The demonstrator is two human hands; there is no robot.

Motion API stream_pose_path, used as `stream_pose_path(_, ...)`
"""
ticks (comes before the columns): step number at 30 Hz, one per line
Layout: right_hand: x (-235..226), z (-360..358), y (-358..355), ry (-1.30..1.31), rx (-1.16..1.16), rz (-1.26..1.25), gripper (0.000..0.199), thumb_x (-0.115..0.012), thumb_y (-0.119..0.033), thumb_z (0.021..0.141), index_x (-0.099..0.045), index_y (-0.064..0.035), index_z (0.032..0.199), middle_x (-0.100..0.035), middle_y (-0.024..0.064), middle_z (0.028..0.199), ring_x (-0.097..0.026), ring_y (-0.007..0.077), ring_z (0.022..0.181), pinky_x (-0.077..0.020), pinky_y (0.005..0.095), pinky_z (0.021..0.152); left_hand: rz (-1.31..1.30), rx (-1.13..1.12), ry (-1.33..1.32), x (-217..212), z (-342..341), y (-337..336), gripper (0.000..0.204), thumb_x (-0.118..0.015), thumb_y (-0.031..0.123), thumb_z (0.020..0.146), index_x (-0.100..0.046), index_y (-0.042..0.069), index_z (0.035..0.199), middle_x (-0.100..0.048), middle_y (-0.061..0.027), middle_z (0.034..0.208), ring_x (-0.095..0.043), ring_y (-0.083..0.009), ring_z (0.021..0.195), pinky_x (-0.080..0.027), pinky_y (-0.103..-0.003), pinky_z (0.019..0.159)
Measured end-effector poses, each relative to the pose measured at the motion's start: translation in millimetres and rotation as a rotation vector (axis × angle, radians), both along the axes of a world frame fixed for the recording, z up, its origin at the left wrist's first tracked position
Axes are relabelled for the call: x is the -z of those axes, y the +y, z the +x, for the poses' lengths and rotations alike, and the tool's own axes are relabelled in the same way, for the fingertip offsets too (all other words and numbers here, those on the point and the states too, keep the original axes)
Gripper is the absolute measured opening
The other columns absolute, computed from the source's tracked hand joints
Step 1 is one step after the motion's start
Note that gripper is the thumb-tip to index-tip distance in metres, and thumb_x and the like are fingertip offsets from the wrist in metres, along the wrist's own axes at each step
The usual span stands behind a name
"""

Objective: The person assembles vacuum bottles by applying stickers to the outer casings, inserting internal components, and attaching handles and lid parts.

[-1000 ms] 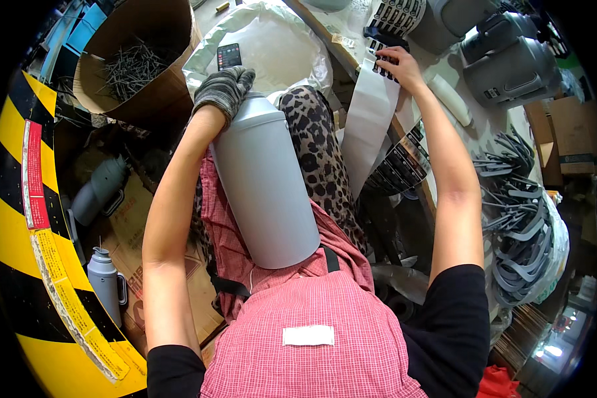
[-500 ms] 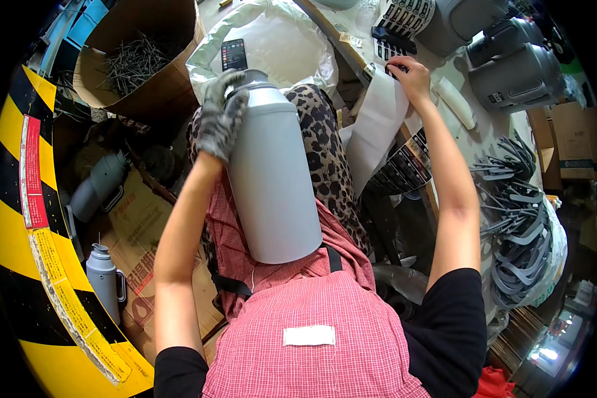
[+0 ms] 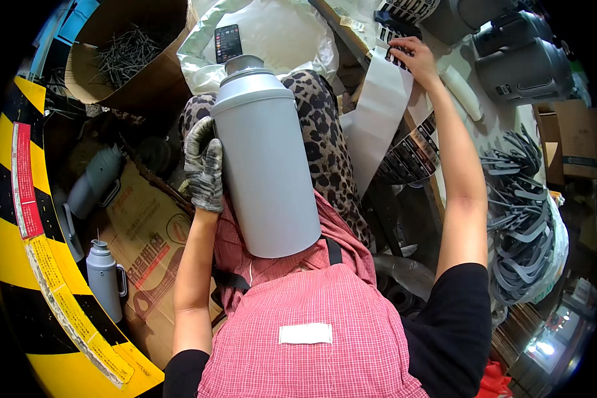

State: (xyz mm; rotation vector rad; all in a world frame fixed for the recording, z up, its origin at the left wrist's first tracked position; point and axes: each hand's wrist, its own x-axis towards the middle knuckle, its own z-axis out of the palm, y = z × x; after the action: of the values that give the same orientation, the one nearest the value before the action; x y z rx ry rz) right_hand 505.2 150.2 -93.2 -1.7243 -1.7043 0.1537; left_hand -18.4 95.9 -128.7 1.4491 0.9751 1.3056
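Overhead, the gloved left hand (image 3: 204, 169) clasps a grey flask (image 3: 265, 159) while right fingers (image 3: 404, 48) pinch label strips (image 3: 395, 30) on the cluttered bench (image 3: 458, 63).

Large grey metal flask (image 3: 265, 166), lidless, upright on the lap.

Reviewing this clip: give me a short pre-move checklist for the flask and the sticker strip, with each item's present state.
1. Left hand, gloved, is on the grey flask: ok, fingers wrap its left side.
2. Flask supported: ok, its base rests on the lap against the pink checked apron.
3. Flask mouth: open, no cap on it; whether anything is inside, cannot tell.
4. Right hand on the sticker strip: ok, fingertips touch its top end on the bench.
5. A sticker already pinched free: cannot tell, fingers hide the contact.
6. Flask wall facing the camera: ok, bare and unmarked.
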Motion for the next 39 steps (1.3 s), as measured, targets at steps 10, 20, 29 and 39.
stream_pose_path(10,0,-16,-5,-0.069,0.152,0.075,0.020,-0.074,-0.026,0.083,-0.079,-0.0136,0.097,-0.076,0.0025,0.101,-0.072,0.0220,0.089,-0.0555,0.0324,0.081,0.008,-0.018,0.000,8,-2,0,0.038,-0.061,0.011,0.100,-0.055,0.001,0.136,-0.060,-0.0088,0.132,-0.056,-0.0195,0.122,-0.040,-0.034,0.109)
stream_pose_path(20,5,-7,2,-0.187,-0.028,0.150,0.022,-0.071,-0.022,0.088,-0.076,-0.0091,0.104,-0.073,0.0026,0.114,-0.070,0.0226,0.098,-0.0541,0.0309,0.086,0.008,-0.024,0.001,2,0,-3,0.036,-0.061,0.013,0.101,-0.057,0.000,0.134,-0.062,-0.0088,0.129,-0.057,-0.0195,0.120,-0.042,-0.034,0.108)
stream_pose_path(29,1,0,11,0.001,-0.015,-0.031,0.022,-0.071,-0.018,0.084,-0.076,-0.0075,0.103,-0.073,0.0021,0.107,-0.071,0.0194,0.092,-0.0544,0.0295,0.084,0.028,-0.038,-0.003,4,4,-4,0.033,-0.058,0.015,0.103,-0.059,0.002,0.133,-0.063,-0.0069,0.128,-0.057,-0.0168,0.117,-0.043,-0.032,0.105)
stream_pose_path(39,-25,-41,-28,-0.200,0.005,0.182,0.014,-0.076,-0.017,0.083,-0.077,-0.0077,0.093,-0.074,0.0020,0.103,-0.071,0.0208,0.094,-0.0545,0.0330,0.082,0.029,-0.039,0.036,1,-4,-9,0.034,-0.058,0.016,0.103,-0.059,0.001,0.133,-0.063,-0.0074,0.128,-0.057,-0.0174,0.118,-0.042,-0.033,0.106)
